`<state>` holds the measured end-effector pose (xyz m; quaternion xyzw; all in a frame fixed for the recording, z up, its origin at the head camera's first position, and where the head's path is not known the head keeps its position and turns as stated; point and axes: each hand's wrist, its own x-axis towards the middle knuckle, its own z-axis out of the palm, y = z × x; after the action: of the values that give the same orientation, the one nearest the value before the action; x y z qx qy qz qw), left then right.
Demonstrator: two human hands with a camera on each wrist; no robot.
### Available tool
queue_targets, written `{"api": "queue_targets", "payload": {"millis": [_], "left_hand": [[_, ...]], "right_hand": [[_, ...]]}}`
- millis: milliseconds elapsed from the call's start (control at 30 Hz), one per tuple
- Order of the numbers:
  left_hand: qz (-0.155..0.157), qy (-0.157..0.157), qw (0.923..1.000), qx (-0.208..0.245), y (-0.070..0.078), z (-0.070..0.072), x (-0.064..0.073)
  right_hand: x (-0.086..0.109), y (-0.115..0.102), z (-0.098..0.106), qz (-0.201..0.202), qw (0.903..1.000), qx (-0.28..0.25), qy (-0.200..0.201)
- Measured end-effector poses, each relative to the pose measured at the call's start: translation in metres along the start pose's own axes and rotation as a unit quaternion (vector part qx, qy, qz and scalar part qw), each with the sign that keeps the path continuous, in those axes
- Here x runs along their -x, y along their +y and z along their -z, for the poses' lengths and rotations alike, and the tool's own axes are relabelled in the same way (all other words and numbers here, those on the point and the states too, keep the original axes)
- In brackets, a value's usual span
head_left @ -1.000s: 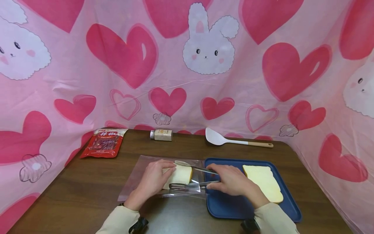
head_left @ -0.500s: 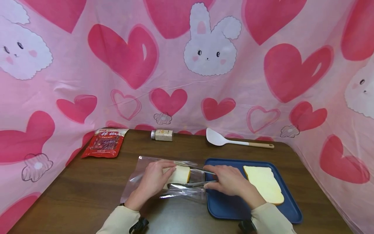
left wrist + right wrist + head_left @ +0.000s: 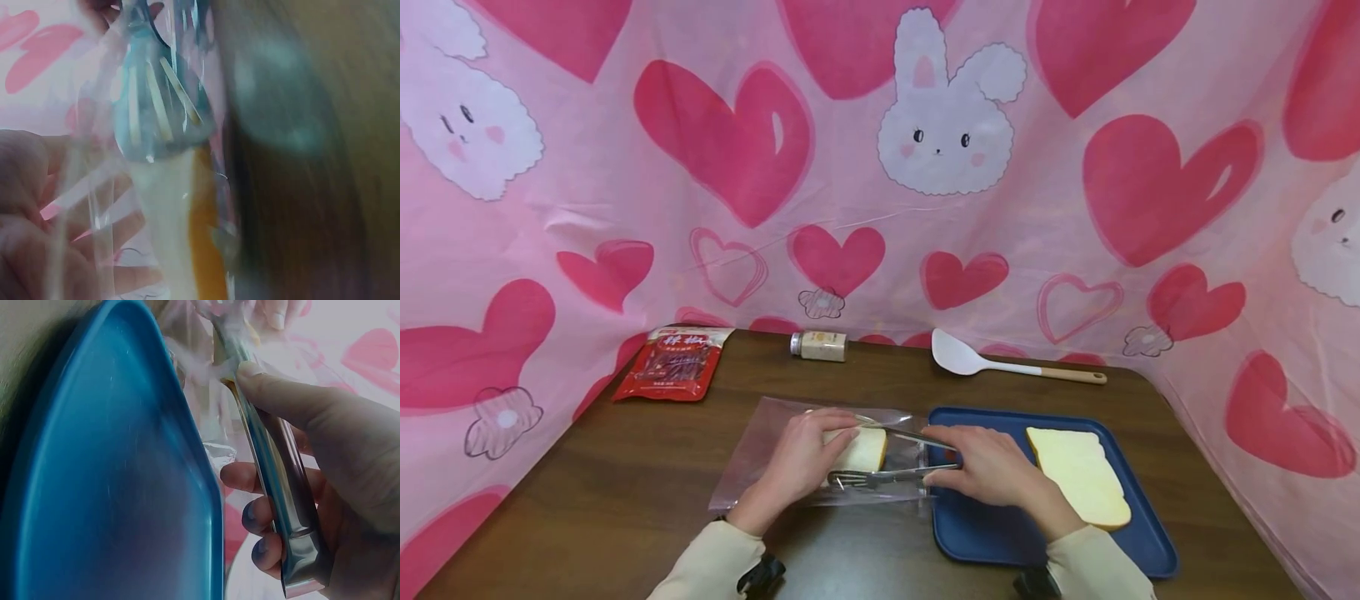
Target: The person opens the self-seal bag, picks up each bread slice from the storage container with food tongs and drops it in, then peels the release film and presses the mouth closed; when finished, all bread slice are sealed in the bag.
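Observation:
My right hand [image 3: 988, 464] holds metal tongs [image 3: 284, 481], thumb on one arm and fingers curled on the other. The tongs' slotted end [image 3: 159, 100] reaches into a clear plastic bag [image 3: 748, 467], around a bread slice [image 3: 865, 450]. One tong tip lies at the slice's far side and one at its near side. My left hand [image 3: 805, 454] lies over the bag and covers the slice's left part. In the left wrist view its fingers [image 3: 119, 240] are spread and fairly straight, seen partly through plastic; their exact contact is unclear.
A blue tray [image 3: 981, 533] stands to the right, bearing another bread slice [image 3: 1078, 475]. Along the back of the table [image 3: 587, 500] lie a red chili packet [image 3: 673, 367], a seasoning jar [image 3: 820, 346] and a white spatula [image 3: 958, 354] with a wooden handle. A pink patterned cloth [image 3: 842, 192] hangs behind.
The tongs and the bread slice have shifted slightly left within the bag. The plastic crinkled up half a second ago and now lies flatter. The left hand stays nearly in place.

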<state>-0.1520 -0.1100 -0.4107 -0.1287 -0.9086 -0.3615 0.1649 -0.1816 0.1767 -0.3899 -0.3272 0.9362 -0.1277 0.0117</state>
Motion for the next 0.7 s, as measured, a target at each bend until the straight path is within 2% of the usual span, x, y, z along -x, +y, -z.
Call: {"api": "queue_targets", "payload": {"millis": [167, 500, 700], "left_hand": [[0.001, 0.001, 1.0000, 0.003, -0.0002, -0.0005, -0.0005], [-0.002, 0.010, 0.9999, 0.012, -0.0038, 0.0011, -0.0002], [0.000, 0.010, 0.9999, 0.006, 0.0004, 0.0002, -0.0011]], "right_hand": [[-0.0037, -0.0041, -0.0023, 0.004, 0.9999, 0.006, -0.007], [-0.0049, -0.0021, 0.0046, -0.022, 0.9977, -0.035, -0.053], [-0.0081, -0.0033, 0.0023, -0.008, 0.9983, -0.030, -0.049]]}}
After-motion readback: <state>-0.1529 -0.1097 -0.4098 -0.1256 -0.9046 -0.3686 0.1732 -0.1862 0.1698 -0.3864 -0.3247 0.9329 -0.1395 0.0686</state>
